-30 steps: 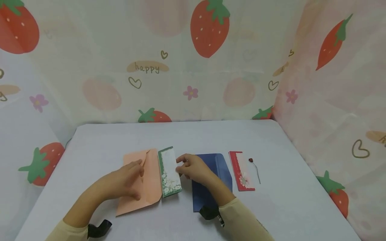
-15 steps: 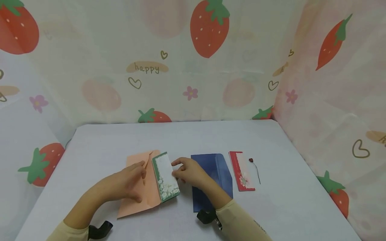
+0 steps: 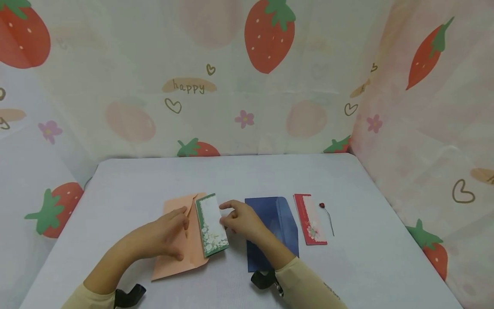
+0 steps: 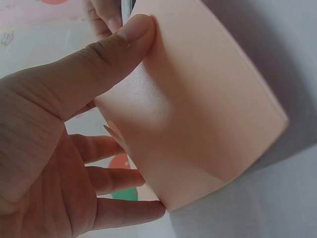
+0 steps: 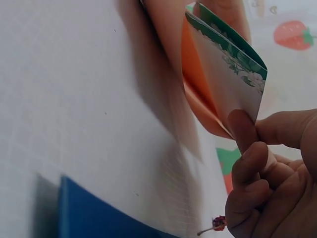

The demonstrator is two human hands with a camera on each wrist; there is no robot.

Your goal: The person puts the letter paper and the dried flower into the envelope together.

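In the head view a peach envelope (image 3: 194, 246) is tilted slightly on the left side of the table. My left hand (image 3: 160, 236) grips it, and the left wrist view has the thumb on the near face of the envelope (image 4: 198, 99) and fingertips at its edge. At its right-hand opening is a folded green card (image 3: 212, 225) with a white panel and white flowers. Thumb and index finger of my right hand (image 3: 243, 221) pinch the card's right edge. In the right wrist view the card (image 5: 230, 67) stands at the envelope's mouth; how far it reaches inside is hidden.
A dark blue envelope (image 3: 287, 223) lies partly under my right forearm. Farther right are a red card (image 3: 310, 221) with a flower print and a thin-stemmed red flower (image 3: 322, 206). Strawberry-print sheets surround the white table (image 3: 366, 266).
The green card and my right hand have moved left, bringing the card over the peach envelope's right edge. The envelope has shifted slightly right. Little has moved in the last half second.
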